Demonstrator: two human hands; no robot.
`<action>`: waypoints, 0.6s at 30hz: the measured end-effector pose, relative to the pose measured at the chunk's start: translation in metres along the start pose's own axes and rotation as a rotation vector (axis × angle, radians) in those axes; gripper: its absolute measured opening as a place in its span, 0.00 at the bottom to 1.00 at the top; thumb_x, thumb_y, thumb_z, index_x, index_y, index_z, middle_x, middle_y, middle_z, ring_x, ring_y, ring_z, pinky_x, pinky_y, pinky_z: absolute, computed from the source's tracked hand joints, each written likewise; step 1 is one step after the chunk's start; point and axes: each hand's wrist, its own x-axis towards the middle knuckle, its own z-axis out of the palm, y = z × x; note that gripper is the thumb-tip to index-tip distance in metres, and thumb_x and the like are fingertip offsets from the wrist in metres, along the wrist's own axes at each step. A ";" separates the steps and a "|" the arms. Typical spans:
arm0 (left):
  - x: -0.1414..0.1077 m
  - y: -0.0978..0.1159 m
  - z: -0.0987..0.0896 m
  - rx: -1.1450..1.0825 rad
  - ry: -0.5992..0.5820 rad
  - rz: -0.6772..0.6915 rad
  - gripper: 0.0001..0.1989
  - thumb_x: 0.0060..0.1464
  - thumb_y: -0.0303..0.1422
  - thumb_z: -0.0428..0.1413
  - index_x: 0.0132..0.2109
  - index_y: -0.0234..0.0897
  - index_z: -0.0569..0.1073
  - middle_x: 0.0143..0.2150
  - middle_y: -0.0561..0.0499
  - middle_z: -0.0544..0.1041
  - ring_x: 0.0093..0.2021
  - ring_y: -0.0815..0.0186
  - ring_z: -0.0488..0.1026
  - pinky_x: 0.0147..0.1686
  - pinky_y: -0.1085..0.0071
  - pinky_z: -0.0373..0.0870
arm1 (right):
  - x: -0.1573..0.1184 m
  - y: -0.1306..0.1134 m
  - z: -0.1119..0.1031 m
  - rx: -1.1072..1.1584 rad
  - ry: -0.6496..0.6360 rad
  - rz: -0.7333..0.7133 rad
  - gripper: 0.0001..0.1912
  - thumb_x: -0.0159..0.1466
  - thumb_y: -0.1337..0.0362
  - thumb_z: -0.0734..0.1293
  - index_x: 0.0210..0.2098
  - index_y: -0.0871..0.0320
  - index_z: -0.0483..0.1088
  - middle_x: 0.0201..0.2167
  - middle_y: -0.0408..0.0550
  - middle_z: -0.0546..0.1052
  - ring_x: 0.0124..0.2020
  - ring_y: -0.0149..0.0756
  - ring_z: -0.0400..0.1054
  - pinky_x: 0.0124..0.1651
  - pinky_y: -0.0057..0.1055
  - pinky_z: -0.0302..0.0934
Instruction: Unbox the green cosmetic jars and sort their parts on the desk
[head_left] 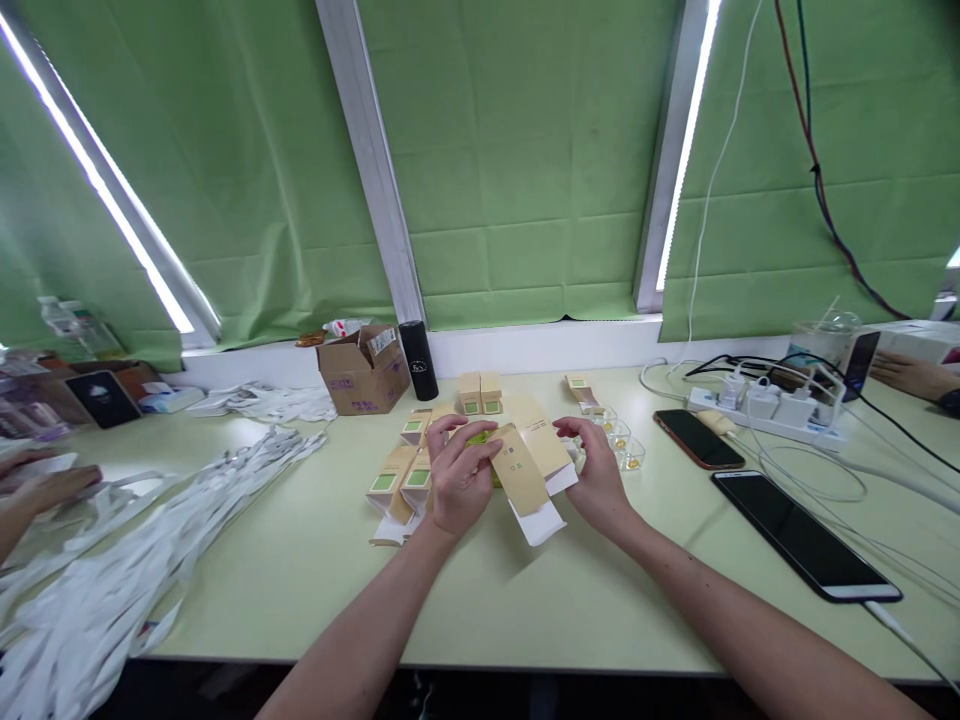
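Observation:
Between my hands is a tan cardboard carton [519, 478], tilted, its white end flaps hanging loose toward me. The fingers and thumb of my left hand [463, 478] pinch its left side. My right hand [598, 472] grips the right edge, fingers curled behind the carton. Something yellow-green shows between my left fingers and the carton, too hidden to name. Beside my left hand lie several tan cartons with green labels [391, 480], some with white flaps out. Just beyond my right hand are several small clear plastic containers [632, 456] with yellowish bits.
Two tan cartons [480, 392] stand farther back. A brown cardboard box [363, 370] and black cylinder [418, 360] are by the wall. White straps [150, 550] cover the left side, near another person's hand [52, 492]. Phones [802, 535], cables and a power strip [765, 415] lie right.

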 end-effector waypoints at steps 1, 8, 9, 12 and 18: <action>0.001 0.002 0.000 0.002 0.016 0.014 0.08 0.60 0.30 0.61 0.33 0.48 0.80 0.43 0.47 0.84 0.55 0.48 0.67 0.56 0.42 0.64 | 0.000 0.000 0.000 -0.006 0.004 -0.002 0.22 0.58 0.67 0.67 0.52 0.52 0.68 0.47 0.52 0.75 0.50 0.49 0.67 0.49 0.44 0.62; 0.002 0.007 0.006 -0.116 0.060 -0.218 0.06 0.57 0.36 0.65 0.35 0.39 0.77 0.39 0.46 0.81 0.45 0.56 0.74 0.48 0.59 0.71 | 0.001 -0.001 0.000 -0.022 0.056 -0.055 0.15 0.64 0.65 0.66 0.51 0.53 0.67 0.47 0.51 0.75 0.50 0.48 0.67 0.52 0.46 0.64; 0.002 0.005 0.007 -0.160 0.050 -0.307 0.09 0.57 0.38 0.65 0.34 0.38 0.76 0.37 0.47 0.79 0.42 0.58 0.74 0.45 0.62 0.71 | 0.000 -0.001 0.000 -0.029 0.060 -0.075 0.14 0.65 0.65 0.66 0.51 0.53 0.67 0.47 0.51 0.74 0.51 0.48 0.67 0.53 0.47 0.64; 0.000 -0.002 0.010 -0.334 -0.001 -0.574 0.15 0.56 0.43 0.65 0.32 0.37 0.74 0.31 0.50 0.76 0.34 0.64 0.72 0.36 0.69 0.69 | -0.002 -0.002 0.001 -0.068 0.059 -0.179 0.14 0.66 0.67 0.65 0.51 0.53 0.67 0.50 0.53 0.74 0.54 0.49 0.67 0.56 0.48 0.64; 0.006 -0.006 0.011 -0.547 -0.065 -0.917 0.19 0.42 0.42 0.71 0.25 0.36 0.71 0.22 0.55 0.70 0.25 0.69 0.66 0.28 0.72 0.63 | -0.004 -0.009 -0.003 -0.181 0.010 -0.477 0.16 0.67 0.71 0.64 0.54 0.53 0.69 0.55 0.56 0.72 0.57 0.49 0.66 0.58 0.50 0.64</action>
